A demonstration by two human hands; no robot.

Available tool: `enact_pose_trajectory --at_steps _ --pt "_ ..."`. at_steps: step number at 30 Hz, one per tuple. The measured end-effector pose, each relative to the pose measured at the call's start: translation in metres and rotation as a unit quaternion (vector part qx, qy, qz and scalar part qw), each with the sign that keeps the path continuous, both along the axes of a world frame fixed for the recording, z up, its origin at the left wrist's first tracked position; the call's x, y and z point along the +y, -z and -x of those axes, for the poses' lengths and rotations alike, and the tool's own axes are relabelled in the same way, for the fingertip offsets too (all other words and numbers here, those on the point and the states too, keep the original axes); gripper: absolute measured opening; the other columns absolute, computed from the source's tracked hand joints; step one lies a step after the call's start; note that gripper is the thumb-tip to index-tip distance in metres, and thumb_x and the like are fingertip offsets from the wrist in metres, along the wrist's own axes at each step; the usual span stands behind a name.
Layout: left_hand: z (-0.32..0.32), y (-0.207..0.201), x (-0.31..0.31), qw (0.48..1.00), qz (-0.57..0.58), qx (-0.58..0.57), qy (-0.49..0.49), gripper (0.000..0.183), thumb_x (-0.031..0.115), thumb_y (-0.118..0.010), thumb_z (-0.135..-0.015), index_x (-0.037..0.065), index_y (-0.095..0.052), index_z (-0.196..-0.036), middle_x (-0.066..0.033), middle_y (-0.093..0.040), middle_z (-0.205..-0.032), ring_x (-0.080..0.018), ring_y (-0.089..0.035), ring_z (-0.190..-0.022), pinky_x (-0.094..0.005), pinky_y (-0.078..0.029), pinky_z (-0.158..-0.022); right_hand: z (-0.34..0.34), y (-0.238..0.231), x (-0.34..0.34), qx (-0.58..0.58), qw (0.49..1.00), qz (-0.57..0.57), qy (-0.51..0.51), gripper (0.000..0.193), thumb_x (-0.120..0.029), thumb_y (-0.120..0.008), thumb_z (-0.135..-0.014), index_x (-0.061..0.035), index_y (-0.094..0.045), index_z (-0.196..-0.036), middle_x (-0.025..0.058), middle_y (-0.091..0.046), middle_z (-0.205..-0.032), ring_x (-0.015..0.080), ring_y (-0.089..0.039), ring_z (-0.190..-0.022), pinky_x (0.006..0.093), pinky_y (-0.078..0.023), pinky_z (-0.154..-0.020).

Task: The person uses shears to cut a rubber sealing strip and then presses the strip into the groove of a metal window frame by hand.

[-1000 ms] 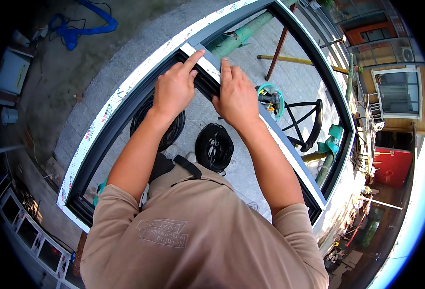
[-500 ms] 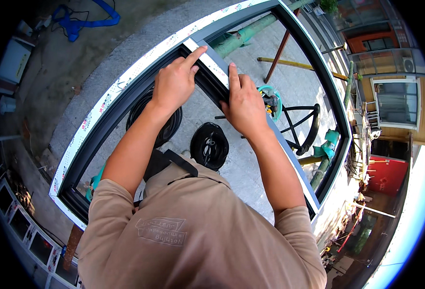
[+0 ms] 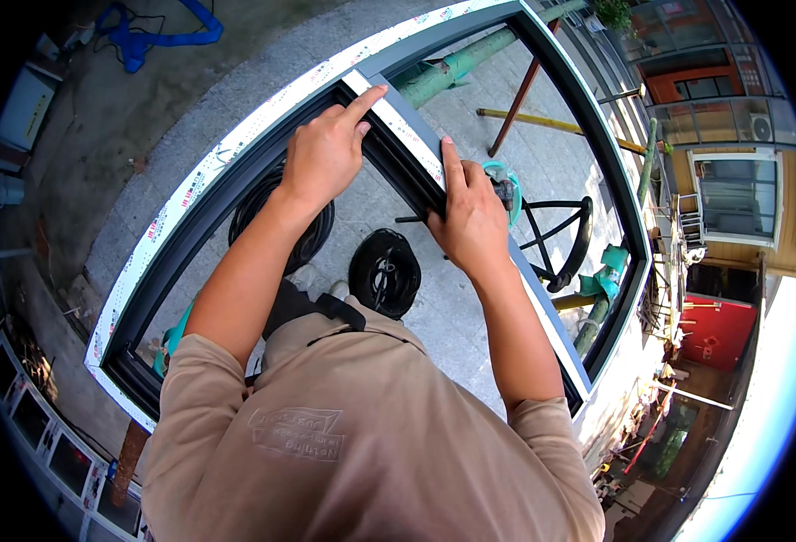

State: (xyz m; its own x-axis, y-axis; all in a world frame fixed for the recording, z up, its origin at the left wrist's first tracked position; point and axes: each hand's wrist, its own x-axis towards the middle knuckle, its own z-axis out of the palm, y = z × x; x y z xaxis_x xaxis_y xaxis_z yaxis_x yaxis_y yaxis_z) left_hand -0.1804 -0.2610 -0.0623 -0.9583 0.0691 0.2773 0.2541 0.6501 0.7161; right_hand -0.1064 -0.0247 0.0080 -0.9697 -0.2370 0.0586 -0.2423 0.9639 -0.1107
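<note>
A large window frame (image 3: pixel 226 149) of dark grey profile, its outer face covered in printed white protective film, lies raised in front of me. A crossbar (image 3: pixel 407 132) divides it, running from the far side down to the near right, with white film along its top. My left hand (image 3: pixel 324 158) holds the bar near its far end, index finger stretched along the film and the other fingers curled. Further down the bar, my right hand (image 3: pixel 474 217) grips it, index finger lying on top and thumb at the inner side. The undersides of both grips are hidden.
Below the frame are a black bucket-like container (image 3: pixel 384 274), coiled black hose (image 3: pixel 312 230), a teal basin (image 3: pixel 512 194) with tools and a black tubular stand (image 3: pixel 558 244). Green-wrapped poles (image 3: pixel 456 68) pass under the frame. A blue strap (image 3: pixel 176 38) lies far left.
My right hand has slid a little down the crossbar, toward the near right, away from my left hand. My left hand stays in place on the bar. The whole view has shifted slightly.
</note>
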Motion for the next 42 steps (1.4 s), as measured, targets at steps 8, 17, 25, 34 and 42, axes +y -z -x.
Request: enact_pose_trajectory --at_steps 8,17,25,34,42 --pt "0.0 -0.001 0.0 1.0 -0.007 -0.013 0.003 0.06 0.012 -0.069 -0.11 0.035 -0.063 -0.165 -0.0181 -0.077 -0.102 -0.0427 -0.077 -0.091 -0.0549 -0.062 -0.084 -0.048 0.007 0.044 0.005 0.999 -0.034 0.042 0.115 -0.014 -0.097 -0.079 -0.0102 -0.041 -0.179 0.022 -0.067 -0.125 0.0422 -0.07 -0.113 0.0515 -0.058 -0.1" --pt "0.0 0.001 -0.001 1.0 -0.009 -0.011 0.002 0.06 0.013 -0.07 -0.11 0.036 -0.064 -0.165 -0.0184 -0.077 -0.104 -0.0437 -0.078 -0.092 -0.0544 -0.062 -0.082 -0.022 0.004 0.016 0.006 1.0 -0.01 0.027 0.115 -0.02 -0.099 -0.082 -0.0087 -0.038 -0.179 0.0243 -0.066 -0.135 0.0429 -0.07 -0.122 0.0502 -0.059 -0.103" --pt "0.001 -0.001 0.001 1.0 -0.006 -0.008 0.001 0.058 0.014 -0.071 -0.109 0.034 -0.065 -0.163 -0.0189 -0.079 -0.106 -0.044 -0.078 -0.093 -0.0552 -0.063 -0.082 0.062 0.015 -0.055 0.076 0.994 -0.006 -0.074 0.101 -0.027 -0.094 -0.087 -0.004 -0.045 -0.173 0.0245 -0.066 -0.139 0.0418 -0.073 -0.12 0.0482 -0.064 -0.098" --pt "0.001 0.009 0.0 0.999 -0.013 0.029 -0.004 0.057 0.02 -0.069 -0.11 0.038 -0.063 -0.164 -0.0178 -0.077 -0.098 -0.0443 -0.079 -0.086 -0.0574 -0.065 -0.077 0.083 0.038 -0.081 0.144 0.988 -0.031 -0.034 0.086 -0.033 -0.084 -0.092 0.0038 -0.054 -0.164 0.0162 -0.07 -0.117 0.0332 -0.075 -0.103 0.0442 -0.064 -0.081" --pt "-0.021 0.001 -0.002 0.999 -0.008 -0.026 -0.03 0.083 0.007 -0.077 -0.103 0.021 -0.045 -0.178 -0.0234 -0.074 -0.12 -0.0468 -0.075 -0.107 -0.0564 -0.061 -0.092 0.081 0.037 -0.081 0.138 0.989 -0.034 -0.027 0.084 -0.033 -0.082 -0.095 0.0022 -0.054 -0.166 0.0154 -0.07 -0.116 0.0332 -0.074 -0.103 0.0446 -0.062 -0.083"
